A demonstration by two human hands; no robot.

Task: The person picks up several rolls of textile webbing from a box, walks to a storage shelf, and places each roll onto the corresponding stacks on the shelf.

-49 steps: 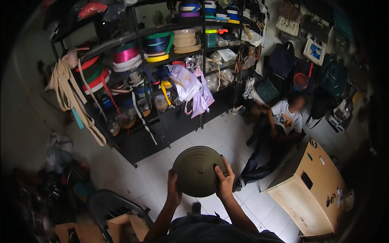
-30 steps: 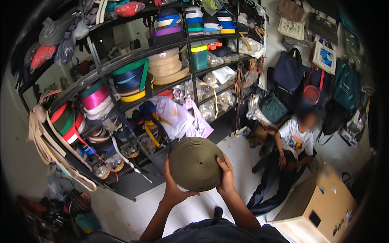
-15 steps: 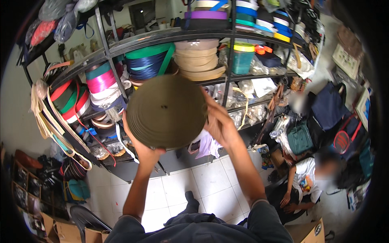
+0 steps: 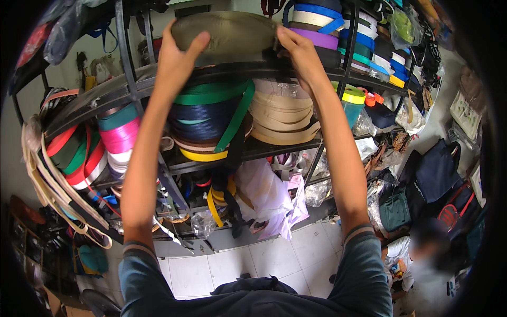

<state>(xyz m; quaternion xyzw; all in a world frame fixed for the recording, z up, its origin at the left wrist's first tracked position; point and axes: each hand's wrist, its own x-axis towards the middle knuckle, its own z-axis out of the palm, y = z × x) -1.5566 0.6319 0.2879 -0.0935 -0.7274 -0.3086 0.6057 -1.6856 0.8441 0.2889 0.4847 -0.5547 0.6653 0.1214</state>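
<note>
A large olive-brown roll of webbing (image 4: 232, 39) is held up at the black shelf (image 4: 211, 71), level with its upper board. My left hand (image 4: 178, 53) is closed on the roll's left side, thumb across its near side. At the right end, my right hand (image 4: 300, 50) grips it with bent fingers. Both arms stretch upward and forward. Whether the roll's underside touches the board is hard to make out. Just below are a stack of green and navy webbing rolls (image 4: 206, 116) and a stack of beige rolls (image 4: 280, 116).
To the right of the roll stand blue, white and purple webbing rolls (image 4: 317, 37). Pink ribbon rolls (image 4: 120, 138) sit at the left, by hanging beige straps (image 4: 50, 179). A pale plastic bag (image 4: 269, 193) hangs low. A seated person (image 4: 398, 259) is at lower right, near bags (image 4: 434, 171).
Both hands have raised the webbing roll and moved it forward to the shelf's upper board. It has tipped from showing its round flat face to showing its side.
</note>
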